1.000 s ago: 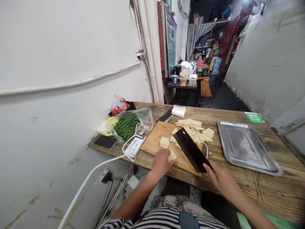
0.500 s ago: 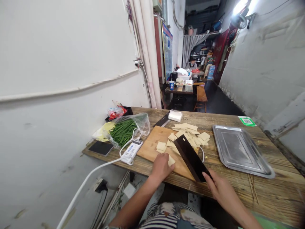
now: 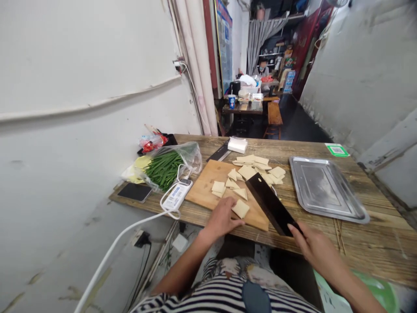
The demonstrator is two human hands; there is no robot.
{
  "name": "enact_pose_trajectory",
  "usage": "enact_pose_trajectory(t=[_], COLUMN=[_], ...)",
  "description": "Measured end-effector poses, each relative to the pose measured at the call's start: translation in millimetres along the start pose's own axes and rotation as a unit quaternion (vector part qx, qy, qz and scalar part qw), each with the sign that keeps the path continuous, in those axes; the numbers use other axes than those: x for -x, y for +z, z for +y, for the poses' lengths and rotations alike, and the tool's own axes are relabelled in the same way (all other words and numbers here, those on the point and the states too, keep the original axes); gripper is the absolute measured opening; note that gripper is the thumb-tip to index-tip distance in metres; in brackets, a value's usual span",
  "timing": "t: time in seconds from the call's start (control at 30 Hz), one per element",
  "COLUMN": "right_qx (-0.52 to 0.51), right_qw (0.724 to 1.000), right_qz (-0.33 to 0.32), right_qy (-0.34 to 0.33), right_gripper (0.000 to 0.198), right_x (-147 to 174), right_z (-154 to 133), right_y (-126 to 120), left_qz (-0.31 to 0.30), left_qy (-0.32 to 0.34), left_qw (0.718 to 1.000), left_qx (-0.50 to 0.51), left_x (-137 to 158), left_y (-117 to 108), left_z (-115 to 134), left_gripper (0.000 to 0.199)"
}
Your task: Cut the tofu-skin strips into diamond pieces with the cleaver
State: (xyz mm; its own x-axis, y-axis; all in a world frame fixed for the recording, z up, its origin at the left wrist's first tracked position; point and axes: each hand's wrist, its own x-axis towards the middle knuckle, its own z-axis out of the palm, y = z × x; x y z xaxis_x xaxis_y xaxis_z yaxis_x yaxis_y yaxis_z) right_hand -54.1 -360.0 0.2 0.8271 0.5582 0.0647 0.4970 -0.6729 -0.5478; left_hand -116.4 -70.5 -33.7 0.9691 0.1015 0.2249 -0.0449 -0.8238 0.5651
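Observation:
My right hand point(image 3: 311, 241) is closed on the handle of a dark cleaver point(image 3: 272, 204). Its broad blade slants up and left over the right edge of the wooden cutting board point(image 3: 202, 184). At the board's near edge my left hand point(image 3: 223, 217) has thumb and fingers apart, touching the left side of a pale square of tofu sheet point(image 3: 241, 209). Beyond it lie a small stack of squares point(image 3: 218, 188) and a cut triangle point(image 3: 241, 193). A larger heap of pale sheets point(image 3: 252, 161) spreads over the far right of the board and onto the table.
To the right lies a metal tray point(image 3: 329, 191), with thin sticks point(image 3: 339, 234) before it. On the left are green chives point(image 3: 164, 169) in a plastic bag, a white power strip point(image 3: 177, 194) and a phone point(image 3: 134, 191). A second knife point(image 3: 219, 151) and white box point(image 3: 237, 144) sit behind the board.
My left hand's fingers have spread from the tofu square, which shows more fully now. The cleaver has shifted slightly right, away from the square. The camera view has tilted down.

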Motion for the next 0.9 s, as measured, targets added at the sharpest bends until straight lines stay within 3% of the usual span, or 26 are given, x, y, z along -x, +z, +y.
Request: enact_pose_trajectory(t=[0.1,0.27,0.43,0.63,0.77,0.9], right_qx=[0.024,0.085,0.104,0.114,0.106,0.093], right_qw=[1.0,0.996,0.994,0.992,0.993,0.995], right_qz=[-0.01,-0.026,-0.032,-0.038,-0.025,-0.027], right_qy=[-0.008,-0.01,-0.027,-0.042,-0.039,-0.027], right_gripper=[0.043,0.047,0.046,0.049,0.05,0.052], right_x=[4,3,2,2,2,3], right_z=[3,5,4,-2,-4,-2], right_y=[-6,-7,-4,-7,-7,-6], left_qz=[0.006,0.069,0.066,-0.044,-0.156,-0.197], left_qy=[0.101,0.189,0.178,0.194,0.2,0.179], left_qw=[0.995,0.98,0.982,0.98,0.967,0.964], left_qx=[0.024,-0.004,0.011,-0.016,-0.008,-0.012], left_x=[9,4,0,-13,-32,-44], left_y=[-7,7,20,0,-18,-23], left_z=[-20,-26,-26,-22,-13,-11], left_gripper=[0.047,0.025,0.018,0.04,0.038,0.051])
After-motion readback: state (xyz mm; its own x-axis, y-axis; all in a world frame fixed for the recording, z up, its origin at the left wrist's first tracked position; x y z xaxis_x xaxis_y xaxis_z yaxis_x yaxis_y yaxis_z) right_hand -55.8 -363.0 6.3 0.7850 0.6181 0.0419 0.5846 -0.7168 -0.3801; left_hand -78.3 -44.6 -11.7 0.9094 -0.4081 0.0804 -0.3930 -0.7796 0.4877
